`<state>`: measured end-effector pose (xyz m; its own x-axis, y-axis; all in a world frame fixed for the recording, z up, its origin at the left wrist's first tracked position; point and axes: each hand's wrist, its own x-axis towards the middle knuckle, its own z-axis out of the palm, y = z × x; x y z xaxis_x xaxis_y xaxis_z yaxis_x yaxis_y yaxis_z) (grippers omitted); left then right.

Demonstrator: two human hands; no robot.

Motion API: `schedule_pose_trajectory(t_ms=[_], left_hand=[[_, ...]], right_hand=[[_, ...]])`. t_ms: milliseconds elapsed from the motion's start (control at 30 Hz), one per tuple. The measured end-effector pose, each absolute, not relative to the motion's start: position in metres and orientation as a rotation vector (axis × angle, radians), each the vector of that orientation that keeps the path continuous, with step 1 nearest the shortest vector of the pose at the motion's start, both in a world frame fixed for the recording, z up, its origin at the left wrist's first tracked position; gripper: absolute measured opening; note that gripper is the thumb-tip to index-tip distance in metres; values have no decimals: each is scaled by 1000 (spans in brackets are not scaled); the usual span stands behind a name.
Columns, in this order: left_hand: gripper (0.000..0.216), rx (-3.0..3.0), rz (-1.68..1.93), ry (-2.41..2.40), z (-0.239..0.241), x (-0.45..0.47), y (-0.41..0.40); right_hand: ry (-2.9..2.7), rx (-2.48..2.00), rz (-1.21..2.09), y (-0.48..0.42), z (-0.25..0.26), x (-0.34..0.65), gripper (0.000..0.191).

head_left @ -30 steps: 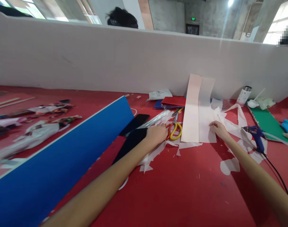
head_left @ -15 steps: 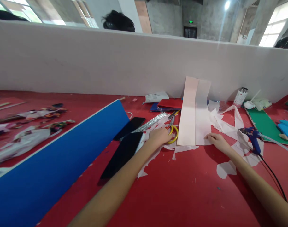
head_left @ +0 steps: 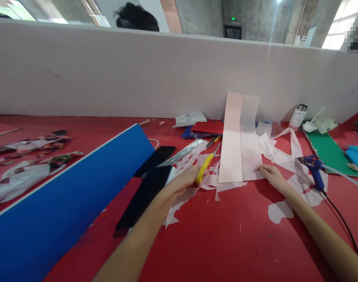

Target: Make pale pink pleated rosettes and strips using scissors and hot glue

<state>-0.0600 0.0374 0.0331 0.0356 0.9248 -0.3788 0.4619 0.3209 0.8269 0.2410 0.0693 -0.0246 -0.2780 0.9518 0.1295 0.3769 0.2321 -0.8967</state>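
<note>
My left hand (head_left: 188, 179) is closed round the yellow handles of a pair of scissors (head_left: 204, 167), whose blades point away from me over white paper scraps (head_left: 193, 156). Fingers bent, my right hand (head_left: 271, 174) pinches the near right corner of a thin white sheet (head_left: 249, 137). That sheet stands up against the partition behind. Beside it, on its left, a pale pink strip (head_left: 231, 137) leans upright too. Part of the left fingers is hidden behind the scissor handles.
A large blue board (head_left: 79, 203) slants up at the left, beside black flat panels (head_left: 143, 196). To the right lie a blue glue gun (head_left: 315, 172) with its cord, a green board (head_left: 331, 154) and a white bottle (head_left: 298, 117). A white partition (head_left: 108, 74) runs across the back.
The scissors have been lifted off the scraps and turned on edge in my left hand, which has shifted slightly left. My right hand stays at the sheet's corner.
</note>
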Motion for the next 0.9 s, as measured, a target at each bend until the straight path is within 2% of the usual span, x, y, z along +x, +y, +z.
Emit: schedule_pose_trajectory(t_ms=[167, 267, 400, 600, 767, 900], left_hand=[[36, 1080, 676, 1224, 46, -34, 4], [35, 1034, 572, 1109, 46, -20, -12], [32, 982, 463, 1099, 42, -2, -27], [35, 884, 343, 873, 41, 15, -45], [29, 841, 318, 830, 38, 17, -51], [34, 795, 286, 832, 34, 16, -55]], right_hand=[[-1757, -1278, 954, 64, -18, 239, 29], [-1745, -1285, 884, 60, -16, 236, 28], [-1713, -1271, 806, 56, -13, 232, 27], [-1767, -1274, 900, 51, -10, 230, 24], [-1699, -1338, 848, 51, -10, 230, 28], [-1637, -1314, 881, 52, -11, 232, 26]])
